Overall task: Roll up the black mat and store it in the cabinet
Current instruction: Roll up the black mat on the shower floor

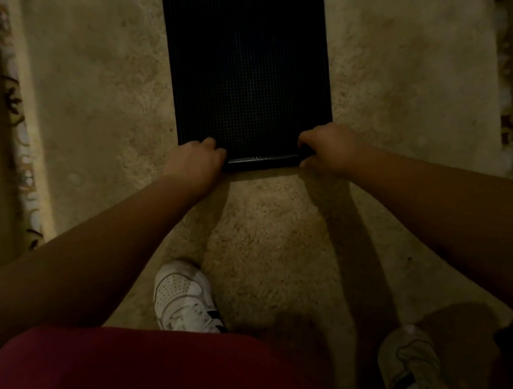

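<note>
A black mat (pixel 249 64) with a fine grid texture lies flat on a beige carpet, stretching away from me. Its near edge is curled up into a short roll between my hands. My left hand (pixel 197 163) grips the near left corner, fingers curled over the rolled edge. My right hand (pixel 327 147) grips the near right corner the same way. No cabinet is in view.
Beige carpet (pixel 287 239) covers the floor around the mat. A patterned border strip (pixel 18 127) runs along the left side, another at the far right (pixel 502 64). My two white sneakers (pixel 184 298) stand on the carpet below my arms.
</note>
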`<action>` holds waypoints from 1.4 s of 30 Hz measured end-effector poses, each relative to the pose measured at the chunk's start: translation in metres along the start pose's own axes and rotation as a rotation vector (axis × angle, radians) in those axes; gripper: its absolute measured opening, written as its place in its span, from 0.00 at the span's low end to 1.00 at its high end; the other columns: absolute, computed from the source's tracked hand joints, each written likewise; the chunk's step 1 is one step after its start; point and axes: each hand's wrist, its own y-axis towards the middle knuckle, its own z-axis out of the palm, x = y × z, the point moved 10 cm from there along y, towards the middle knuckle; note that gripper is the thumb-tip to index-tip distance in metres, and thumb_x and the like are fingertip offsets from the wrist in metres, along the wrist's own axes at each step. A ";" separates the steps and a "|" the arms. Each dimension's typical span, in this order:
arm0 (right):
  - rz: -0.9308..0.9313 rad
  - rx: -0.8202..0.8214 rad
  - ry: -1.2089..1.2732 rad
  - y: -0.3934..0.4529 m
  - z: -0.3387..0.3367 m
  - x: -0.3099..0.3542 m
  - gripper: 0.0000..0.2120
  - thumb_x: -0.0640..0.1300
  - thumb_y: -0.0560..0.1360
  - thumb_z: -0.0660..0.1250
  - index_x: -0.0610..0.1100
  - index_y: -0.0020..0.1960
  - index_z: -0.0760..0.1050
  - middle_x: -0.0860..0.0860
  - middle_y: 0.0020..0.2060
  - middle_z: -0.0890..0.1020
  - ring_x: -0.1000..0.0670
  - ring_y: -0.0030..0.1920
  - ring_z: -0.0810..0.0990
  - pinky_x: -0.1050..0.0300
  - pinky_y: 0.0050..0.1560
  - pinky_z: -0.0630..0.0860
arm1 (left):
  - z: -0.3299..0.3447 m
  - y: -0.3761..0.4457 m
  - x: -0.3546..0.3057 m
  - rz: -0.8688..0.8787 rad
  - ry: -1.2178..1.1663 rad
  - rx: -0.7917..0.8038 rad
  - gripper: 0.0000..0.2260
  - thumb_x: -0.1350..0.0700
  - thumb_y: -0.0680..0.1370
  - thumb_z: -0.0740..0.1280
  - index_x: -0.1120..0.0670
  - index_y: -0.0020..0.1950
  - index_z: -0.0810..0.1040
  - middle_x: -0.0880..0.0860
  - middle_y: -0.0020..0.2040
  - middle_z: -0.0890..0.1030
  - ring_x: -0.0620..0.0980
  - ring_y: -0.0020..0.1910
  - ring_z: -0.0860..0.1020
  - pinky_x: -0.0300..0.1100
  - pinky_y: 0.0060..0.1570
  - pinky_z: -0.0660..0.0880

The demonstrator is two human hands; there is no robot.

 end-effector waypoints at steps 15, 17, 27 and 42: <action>-0.127 -0.256 -0.136 -0.038 0.020 0.022 0.16 0.40 0.77 0.63 0.38 0.64 0.74 0.38 0.57 0.80 0.37 0.57 0.75 0.43 0.55 0.73 | 0.011 -0.012 0.014 -0.036 -0.405 0.123 0.13 0.48 0.75 0.70 0.53 0.56 0.76 0.56 0.51 0.80 0.57 0.49 0.78 0.50 0.45 0.77; -0.154 -0.200 -0.188 -0.034 0.028 0.021 0.21 0.38 0.78 0.61 0.38 0.70 0.68 0.39 0.66 0.74 0.38 0.66 0.70 0.43 0.63 0.69 | 0.012 -0.016 0.012 -0.031 -0.340 0.076 0.14 0.49 0.76 0.67 0.54 0.58 0.76 0.57 0.51 0.80 0.58 0.48 0.78 0.51 0.45 0.77; -0.097 -0.138 -0.302 -0.021 0.022 0.020 0.26 0.41 0.78 0.58 0.42 0.75 0.58 0.43 0.77 0.53 0.40 0.76 0.49 0.42 0.72 0.57 | 0.020 -0.033 -0.028 -0.128 -0.021 -0.015 0.30 0.54 0.78 0.55 0.62 0.77 0.50 0.65 0.74 0.58 0.64 0.71 0.58 0.60 0.71 0.57; -0.173 -0.156 -0.316 -0.017 -0.003 0.035 0.15 0.34 0.73 0.63 0.39 0.58 0.68 0.40 0.53 0.75 0.40 0.54 0.72 0.46 0.45 0.75 | 0.002 0.001 -0.025 -0.018 0.052 0.002 0.19 0.54 0.80 0.61 0.60 0.68 0.65 0.64 0.57 0.78 0.63 0.52 0.78 0.52 0.37 0.75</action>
